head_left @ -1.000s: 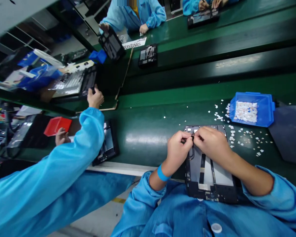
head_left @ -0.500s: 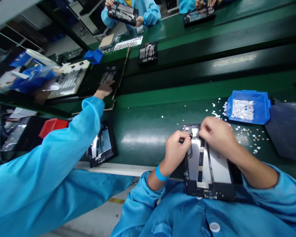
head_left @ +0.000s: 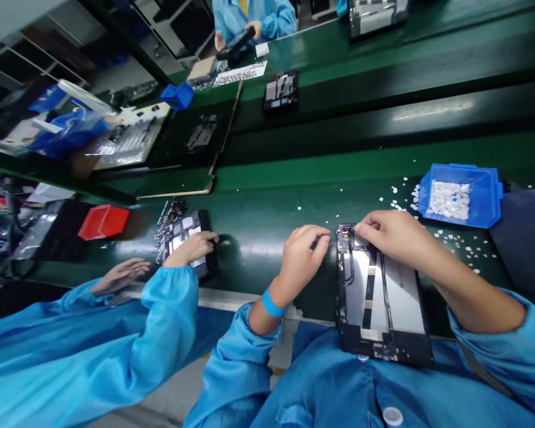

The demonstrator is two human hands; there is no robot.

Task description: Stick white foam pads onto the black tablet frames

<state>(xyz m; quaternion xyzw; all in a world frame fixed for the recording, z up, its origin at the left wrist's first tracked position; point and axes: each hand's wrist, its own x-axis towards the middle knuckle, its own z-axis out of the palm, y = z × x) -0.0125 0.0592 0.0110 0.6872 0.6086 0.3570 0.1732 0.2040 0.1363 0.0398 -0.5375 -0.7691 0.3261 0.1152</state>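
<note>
Co-worker's sleeve [head_left: 116,351]: at far left we see a neighbour in blue, one hand [head_left: 191,248] on their own dark unit [head_left: 185,238]; we keep our elbow in so we do not jog it.
Red bin [head_left: 103,221]: it sits well apart from our work, beyond the neighbour's reach; we leave it alone.
Counter [head_left: 258,238]: green and glossy, with a bare patch between the neighbour's unit and ours; that, in our judgement, is the spot for bracing a wrist.
Left hand [head_left: 301,258]: loosely curled, fingertips stretched toward the top left edge of the frame, holding nothing that we can make out. We judge it does best steadying that edge so the frame cannot slide.
Tablet frame [head_left: 378,297]: it lies flat in front of us, its near end over the counter's edge above our lap, its far end under our fingers. Because it overhangs, we press lightly.
Right hand [head_left: 390,235]: fingers pinched together at the frame's top edge; whether a small piece is between them we cannot tell. We judge a slow, square press suits here.
White scraps [head_left: 463,249]: scattered near the frame's right; we keep them off the open frame.
Blue tray [head_left: 461,196]: farther right, filled with white pieces, within easy reach.
</note>
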